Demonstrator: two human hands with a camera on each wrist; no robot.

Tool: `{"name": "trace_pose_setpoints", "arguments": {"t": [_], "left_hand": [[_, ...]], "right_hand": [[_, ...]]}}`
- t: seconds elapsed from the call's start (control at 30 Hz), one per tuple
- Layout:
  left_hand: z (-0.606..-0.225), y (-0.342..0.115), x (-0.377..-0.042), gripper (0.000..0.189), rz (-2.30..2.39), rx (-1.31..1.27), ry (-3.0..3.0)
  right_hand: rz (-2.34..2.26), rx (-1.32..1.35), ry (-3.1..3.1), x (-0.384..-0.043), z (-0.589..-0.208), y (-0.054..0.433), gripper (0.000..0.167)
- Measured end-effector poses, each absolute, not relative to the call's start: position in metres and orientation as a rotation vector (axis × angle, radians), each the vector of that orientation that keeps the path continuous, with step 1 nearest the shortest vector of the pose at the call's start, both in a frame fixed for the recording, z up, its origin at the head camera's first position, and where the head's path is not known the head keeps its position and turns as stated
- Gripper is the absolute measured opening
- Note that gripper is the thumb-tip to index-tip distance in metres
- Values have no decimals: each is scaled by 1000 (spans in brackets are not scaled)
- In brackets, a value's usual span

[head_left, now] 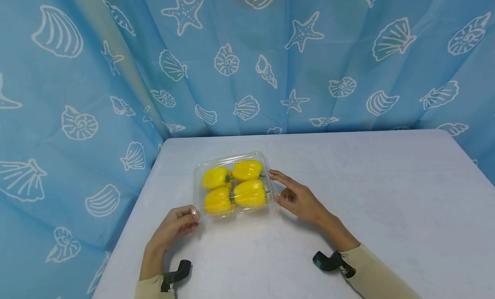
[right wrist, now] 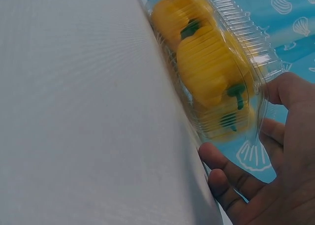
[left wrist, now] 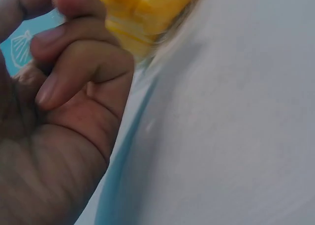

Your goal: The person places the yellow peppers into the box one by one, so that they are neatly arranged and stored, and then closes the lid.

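Note:
A clear plastic clamshell container (head_left: pixel 198 185) with yellow bell peppers (head_left: pixel 250 194) inside sits on the table, slightly turned. Green stems show on the peppers. At its near left corner my left hand (head_left: pixel 174 227) pinches the rim between thumb and fingers. My right hand (head_left: pixel 301 201) is at the right side, its thumb by the near corner and a fingertip by the far one. In the right wrist view the thumb touches the container's ridged rim (right wrist: pixel 263 62), with the other fingers spread loosely below. The left wrist view shows curled fingers, with peppers (left wrist: pixel 147 6) partly hidden behind them.
A white cloth (head_left: pixel 371 196) covers the table. Blue curtains (head_left: pixel 247 67) with white shell and starfish prints hang behind it and along the left. Black devices (head_left: pixel 328 261) are strapped to both wrists, over beige sleeves (head_left: pixel 375 271).

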State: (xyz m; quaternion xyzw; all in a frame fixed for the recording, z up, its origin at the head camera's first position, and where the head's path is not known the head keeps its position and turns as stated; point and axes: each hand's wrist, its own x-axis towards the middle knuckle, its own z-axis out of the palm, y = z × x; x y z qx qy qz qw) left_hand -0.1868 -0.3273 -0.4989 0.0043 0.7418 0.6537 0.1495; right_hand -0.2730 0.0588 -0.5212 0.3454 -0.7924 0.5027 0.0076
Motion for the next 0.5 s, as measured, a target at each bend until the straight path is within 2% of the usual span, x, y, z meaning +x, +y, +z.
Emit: {"name": "trace_pose_setpoints", "arguments": {"t": [0.27,0.5], "left_hand": [[-496,-330,-188,15,1856,59,2096],[-475,-341,-182,44,1588,-10,2340]], "right_hand": [[1591,1085,-2451,-273,-524,60,59],[1517,1006,-2524,-271,-517,55,59]]}}
